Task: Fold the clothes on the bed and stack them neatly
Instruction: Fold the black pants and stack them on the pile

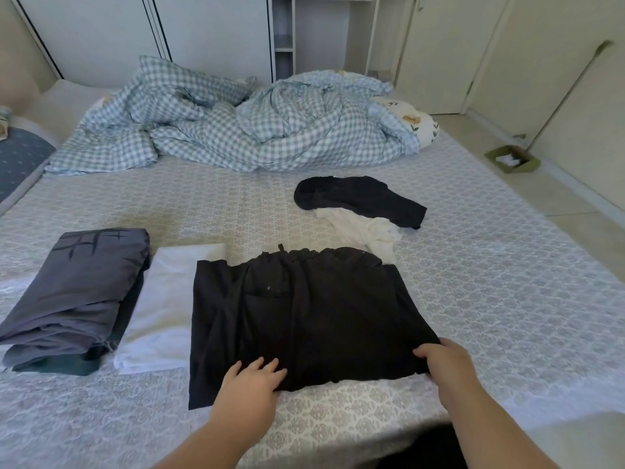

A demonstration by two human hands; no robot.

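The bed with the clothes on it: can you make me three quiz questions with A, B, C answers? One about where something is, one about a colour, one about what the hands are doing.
1. Where is the folded grey garment?
A. left of the black garment
B. on the floor
C. on the checked duvet

2. What colour is the crumpled garment lying partly under the smaller black garment?
A. red
B. white
C. green

3. What are the hands doing?
A. both hang in the air
B. both hold the pillow
C. both are on the black garment's near edge

Answers:
1 A, it lies left of the black garment on the bed.
2 B, it is white.
3 C, the left hand rests on it and the right hand has a grip on its corner.
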